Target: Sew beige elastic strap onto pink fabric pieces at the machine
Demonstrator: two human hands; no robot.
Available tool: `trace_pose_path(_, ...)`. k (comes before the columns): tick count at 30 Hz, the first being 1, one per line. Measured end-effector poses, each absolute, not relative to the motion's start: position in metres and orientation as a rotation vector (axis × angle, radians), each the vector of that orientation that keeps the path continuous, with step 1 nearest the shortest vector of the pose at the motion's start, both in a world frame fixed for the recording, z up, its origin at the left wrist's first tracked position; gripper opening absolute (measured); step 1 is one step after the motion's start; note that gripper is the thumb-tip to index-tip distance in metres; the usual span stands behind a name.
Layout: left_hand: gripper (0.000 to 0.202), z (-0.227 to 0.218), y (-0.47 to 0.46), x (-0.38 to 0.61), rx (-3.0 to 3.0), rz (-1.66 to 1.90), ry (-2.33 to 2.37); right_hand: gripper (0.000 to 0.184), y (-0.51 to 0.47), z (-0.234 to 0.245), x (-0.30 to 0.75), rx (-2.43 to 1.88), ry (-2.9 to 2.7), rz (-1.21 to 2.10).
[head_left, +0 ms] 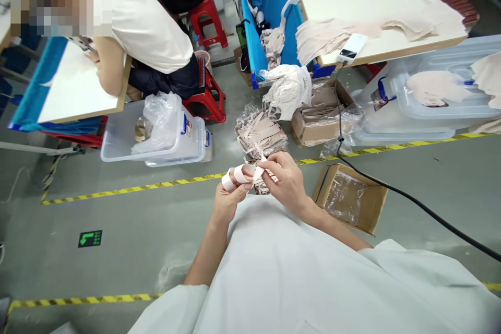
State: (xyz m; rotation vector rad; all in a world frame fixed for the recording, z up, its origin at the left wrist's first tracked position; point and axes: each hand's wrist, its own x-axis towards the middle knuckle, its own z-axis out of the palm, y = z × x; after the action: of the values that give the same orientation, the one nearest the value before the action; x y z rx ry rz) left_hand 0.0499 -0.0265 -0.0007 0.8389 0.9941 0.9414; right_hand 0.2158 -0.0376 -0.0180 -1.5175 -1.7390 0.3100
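Observation:
My left hand (229, 195) is closed, with a pale pink fabric strip (239, 175) looped over its fingers. My right hand (285, 180) pinches the other end of the same strip, close beside the left hand. Both hands are held above my lap, over my light grey garment (297, 276). Just beyond the hands, on the floor, lies a clear bag of similar beige strips (261, 134).
An open cardboard box (350, 197) with plastic liner sits right of my hands, a black cable (410, 198) running past it. Clear plastic bins (156, 141) stand left, another box (319, 115) and bins at right. A seated person (148, 26) works at a table at the far left.

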Motion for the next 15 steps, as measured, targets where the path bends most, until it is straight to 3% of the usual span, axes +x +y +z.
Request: trace_pose_path(15,0.028,-0.0077,-0.0261,0.0532,0.865,0.877,1.052,0.017,-0.0337,-0.0121,0.2232,-1.551,-1.669,0.354)
